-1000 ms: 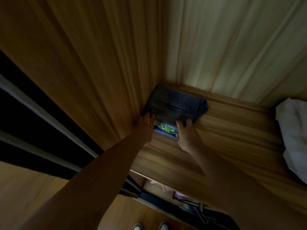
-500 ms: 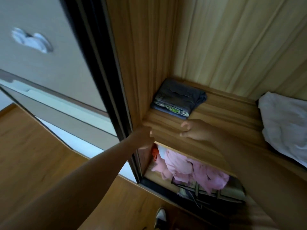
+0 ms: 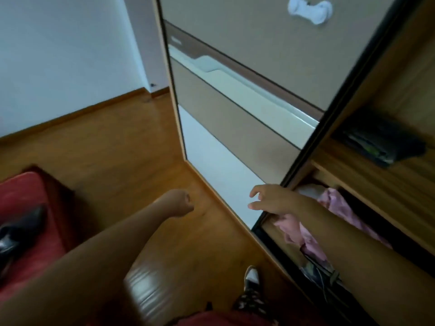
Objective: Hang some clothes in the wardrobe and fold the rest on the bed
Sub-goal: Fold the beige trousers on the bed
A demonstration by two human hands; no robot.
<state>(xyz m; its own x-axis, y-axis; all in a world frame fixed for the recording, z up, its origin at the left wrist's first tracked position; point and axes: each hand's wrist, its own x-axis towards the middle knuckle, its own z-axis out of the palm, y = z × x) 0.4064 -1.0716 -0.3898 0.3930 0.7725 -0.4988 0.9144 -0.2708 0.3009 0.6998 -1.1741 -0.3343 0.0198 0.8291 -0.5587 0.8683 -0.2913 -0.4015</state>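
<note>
folded clothes [image 3: 381, 147] lie on the shelf [image 3: 353, 177]; left hand [image 3: 181, 203] clenched, right hand [image 3: 274, 198] relaxed, both empty.

the door [image 3: 247, 74] covers the left part of the wardrobe [image 3: 404, 74]; the way in lies right of the door's dark edge. on the shelf [image 3: 367, 184] a folded stack [image 3: 381, 144] fills the back left corner, leaving the front edge bare. below the shelf, pink clothes [image 3: 334, 201] crowd the opening, with what may be wires under them. the floor [image 3: 122, 142] between bed [image 3: 26, 208] and door is open.
</note>
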